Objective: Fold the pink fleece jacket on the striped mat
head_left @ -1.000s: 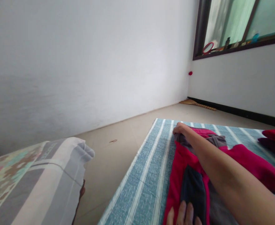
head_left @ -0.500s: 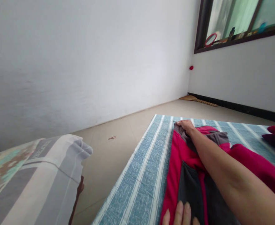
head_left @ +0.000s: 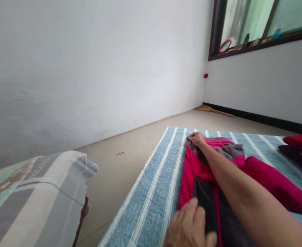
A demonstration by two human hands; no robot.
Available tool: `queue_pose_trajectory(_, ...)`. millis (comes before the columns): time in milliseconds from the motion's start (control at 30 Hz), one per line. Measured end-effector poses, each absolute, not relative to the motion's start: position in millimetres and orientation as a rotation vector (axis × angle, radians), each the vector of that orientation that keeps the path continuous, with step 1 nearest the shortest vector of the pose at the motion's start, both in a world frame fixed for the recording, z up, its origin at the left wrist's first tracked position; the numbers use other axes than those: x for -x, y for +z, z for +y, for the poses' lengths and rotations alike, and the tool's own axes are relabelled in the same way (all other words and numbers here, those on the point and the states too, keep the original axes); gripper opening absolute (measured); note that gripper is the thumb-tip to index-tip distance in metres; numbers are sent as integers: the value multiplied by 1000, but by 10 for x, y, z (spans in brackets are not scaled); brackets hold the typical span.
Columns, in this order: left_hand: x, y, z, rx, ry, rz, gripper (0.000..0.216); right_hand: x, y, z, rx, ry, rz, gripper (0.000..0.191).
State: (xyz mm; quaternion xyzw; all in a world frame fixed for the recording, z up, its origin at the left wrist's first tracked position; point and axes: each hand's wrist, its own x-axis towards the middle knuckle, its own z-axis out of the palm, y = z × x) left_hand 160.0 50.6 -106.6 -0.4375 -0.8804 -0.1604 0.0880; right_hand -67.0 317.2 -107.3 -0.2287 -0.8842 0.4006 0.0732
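Note:
A pink and dark grey jacket (head_left: 188, 175) lies on a bed cover (head_left: 151, 192) striped blue and white, one pink sleeve (head_left: 274, 181) bent out to the right. At the far grey corner of the garment, my right hand (head_left: 197, 138) is closed on the fabric, its forearm stretching across the jacket. Nearer to me, my left hand (head_left: 189, 224) rests over the jacket's left edge. Its fingers are extended and slightly apart, a little blurred, and no fabric is seen gripped in them.
Folded red and dark clothes (head_left: 301, 149) are stacked at the right. To the left stands a bundle covered in grey-striped cloth (head_left: 55, 195), with tiled floor (head_left: 115, 171) between. A straw broom-like item (head_left: 212, 110) lies by the wall, under a window ledge holding a red-rimmed mirror (head_left: 225, 46).
My left hand has come further into view, moving up along the jacket's left edge. My right hand keeps its hold on the corner. The view has shifted slightly right.

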Motion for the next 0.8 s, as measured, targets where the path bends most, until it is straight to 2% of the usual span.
queue_pose_trajectory(100, -1308, -784, 727, 1189, -520, -2824, 56, 620, -962, 3119, 690, 1045, -2766, 28)
queue_pose_trajectory(233, -1134, -899, 917, 1192, -551, -3043, 68, 512, -758, 3104, 653, 851, -2911, 28)
queue_pose_trajectory(367, -1114, -1003, 929, 1186, -483, -3099, 68, 176, -450, 3346, 527, 750, -3053, 27)
queue_pose_trajectory(500, -1107, -885, 950, 1162, -390, -3157, 69, -508, -223, 3785, 411, 746, -3155, 25)
queue_pose_trajectory(700, -1063, -760, 983, 1185, -353, -3173, 67, -1473, -364, 4029, 170, 982, -3227, 43)
queue_pose_trajectory(800, -1001, -712, 991, 1226, -382, -3145, 69, -1680, -418, 3824, 347, 660, -3228, 32)
